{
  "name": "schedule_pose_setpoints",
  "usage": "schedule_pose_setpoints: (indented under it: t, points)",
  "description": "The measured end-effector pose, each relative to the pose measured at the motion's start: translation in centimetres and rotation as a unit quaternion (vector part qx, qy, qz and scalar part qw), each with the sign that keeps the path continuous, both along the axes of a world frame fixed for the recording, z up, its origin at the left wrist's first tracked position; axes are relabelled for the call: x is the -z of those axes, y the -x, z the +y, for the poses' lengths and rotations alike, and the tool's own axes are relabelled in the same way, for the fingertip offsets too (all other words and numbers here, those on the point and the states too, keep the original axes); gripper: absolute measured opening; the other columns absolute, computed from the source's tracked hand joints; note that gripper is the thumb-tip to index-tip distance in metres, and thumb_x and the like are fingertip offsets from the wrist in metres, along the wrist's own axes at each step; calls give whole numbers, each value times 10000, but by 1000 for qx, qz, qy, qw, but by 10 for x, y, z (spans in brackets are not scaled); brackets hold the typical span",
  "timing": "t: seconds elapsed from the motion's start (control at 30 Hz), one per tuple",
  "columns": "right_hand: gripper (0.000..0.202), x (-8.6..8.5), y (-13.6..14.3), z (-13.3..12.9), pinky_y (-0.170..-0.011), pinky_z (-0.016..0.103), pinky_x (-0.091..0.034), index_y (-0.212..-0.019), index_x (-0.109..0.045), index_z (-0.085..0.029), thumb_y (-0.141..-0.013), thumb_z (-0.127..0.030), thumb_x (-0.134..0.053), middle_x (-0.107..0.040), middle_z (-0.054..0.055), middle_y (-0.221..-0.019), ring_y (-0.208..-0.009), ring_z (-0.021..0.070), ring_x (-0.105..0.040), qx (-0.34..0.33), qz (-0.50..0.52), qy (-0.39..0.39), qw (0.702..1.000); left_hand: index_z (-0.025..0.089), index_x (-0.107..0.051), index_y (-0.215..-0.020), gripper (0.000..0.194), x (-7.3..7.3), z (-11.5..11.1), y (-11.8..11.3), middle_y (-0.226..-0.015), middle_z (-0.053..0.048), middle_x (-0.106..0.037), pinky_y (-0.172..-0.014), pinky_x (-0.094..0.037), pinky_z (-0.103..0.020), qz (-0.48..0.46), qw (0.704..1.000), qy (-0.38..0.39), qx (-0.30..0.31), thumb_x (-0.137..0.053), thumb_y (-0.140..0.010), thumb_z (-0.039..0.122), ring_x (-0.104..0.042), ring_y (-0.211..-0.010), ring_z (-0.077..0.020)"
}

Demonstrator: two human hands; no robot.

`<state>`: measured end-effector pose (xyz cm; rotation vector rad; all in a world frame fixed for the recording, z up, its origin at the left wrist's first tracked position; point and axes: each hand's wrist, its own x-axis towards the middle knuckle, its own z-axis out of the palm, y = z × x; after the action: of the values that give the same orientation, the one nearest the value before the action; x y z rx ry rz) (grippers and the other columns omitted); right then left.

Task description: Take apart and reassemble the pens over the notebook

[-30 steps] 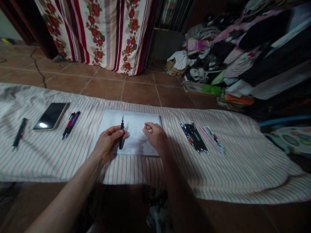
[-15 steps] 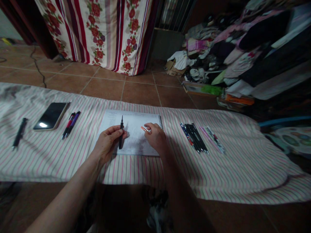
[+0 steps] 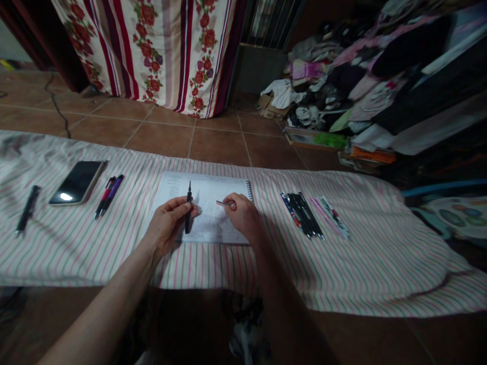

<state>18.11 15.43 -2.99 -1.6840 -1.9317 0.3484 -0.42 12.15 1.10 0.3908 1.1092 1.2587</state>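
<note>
My left hand point(image 3: 167, 220) pinches a black pen point(image 3: 187, 223) between thumb and fingers. The pen stands roughly upright, its thin tip pointing away from me. Closed around a short, slim piece point(image 3: 221, 203), silvery with a reddish tint, my right hand point(image 3: 242, 215) is a little to the right; part of that piece is hidden in the fingers and its kind is unclear. Both hands are over an open spiral notebook point(image 3: 209, 230) with faint writing on its page.
On the striped cloth point(image 3: 365, 274), a phone point(image 3: 78, 182), a dark pen point(image 3: 26, 212) and two pens point(image 3: 109, 196) lie left. Several black pens point(image 3: 304, 215) and patterned pens point(image 3: 331, 217) lie right. Beyond are a floral curtain point(image 3: 167, 50) and piled clothes point(image 3: 342, 76).
My right hand has turned the slim piece, so it now points left and looks thinner, its orange end less visible. The left hand keeps its hold on the black pen.
</note>
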Motion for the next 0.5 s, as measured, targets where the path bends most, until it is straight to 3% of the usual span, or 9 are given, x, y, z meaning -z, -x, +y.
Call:
schedule_pose_setpoints:
  t: [0.2,0.33,0.5]
  points:
    - [174,0,1,2,-736,268,-466,-914,-658,-197,-771,-142,-576,-655,48,-852,-762,152,-607,-23,65,22,997,92,-636,-763,128,2,1,1,-688,-58,-679,-667,-567,-233,-9,1000,-8,-17,-611,-713,-23,-678,-643,-141]
    - [141,-3,3,1,-706,264,-465,-894,-679,-194,-811,-264,-589,-648,51,-839,-710,144,-601,-43,65,25,997,87,-643,-780,126,1,2,3,-694,-62,-679,-629,-561,-197,-3,1000,-8,-25,-587,-740,-18,-676,-637,-131]
    - [117,-4,9,0,-701,259,-469,-871,-662,-185,-803,-248,-591,-655,40,-874,-686,121,-593,-86,109,52,989,97,-649,-795,126,2,4,7,-722,-61,-687,-602,-559,-189,8,999,-10,-43,-595,-742,-4,-681,-656,-136]
